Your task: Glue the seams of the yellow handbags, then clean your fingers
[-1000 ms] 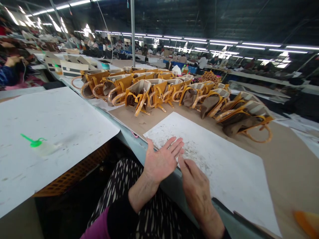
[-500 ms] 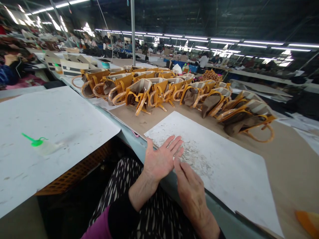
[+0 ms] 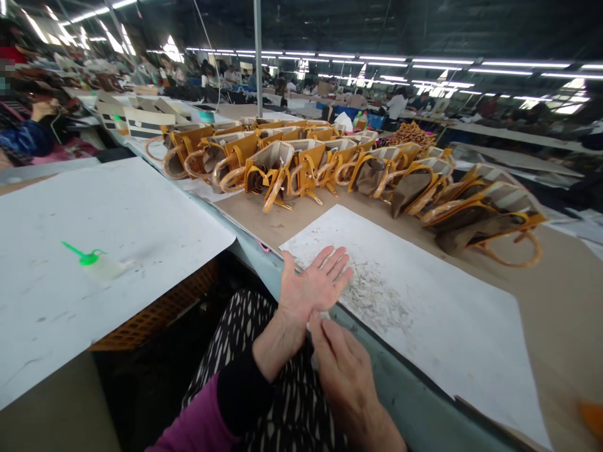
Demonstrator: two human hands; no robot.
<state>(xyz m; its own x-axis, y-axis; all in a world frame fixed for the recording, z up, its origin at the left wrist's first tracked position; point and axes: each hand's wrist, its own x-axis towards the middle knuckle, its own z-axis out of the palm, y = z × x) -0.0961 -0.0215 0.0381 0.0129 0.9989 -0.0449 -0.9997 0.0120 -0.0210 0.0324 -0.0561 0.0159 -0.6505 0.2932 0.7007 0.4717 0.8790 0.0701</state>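
Note:
My left hand [image 3: 315, 282] is palm up, its fingers spread and nothing on the palm. Against the heel of that palm, my right hand [image 3: 346, 370] is closed with its fingertips pinching a small white wad [image 3: 314, 360]. Most of the wad is hidden by the fingers, and I cannot tell whether it is cloth or paper. Just beyond both hands, a white sheet [image 3: 452, 314] lies on the table, strewn with grey-brown scraps [image 3: 377, 295].
Rows of yellow-brown handbags [image 3: 306, 163] stand across the brown-covered table [image 3: 560, 326]. At left, a clear bottle with a green spout [image 3: 97, 263] lies on another white-topped table [image 3: 141, 207]. An orange crate [image 3: 155, 314] sits beneath it. People work in the background.
My right hand has slid from the left hand's finger edge down to the heel of the palm. The left fingers have spread wider. The view has shifted slightly.

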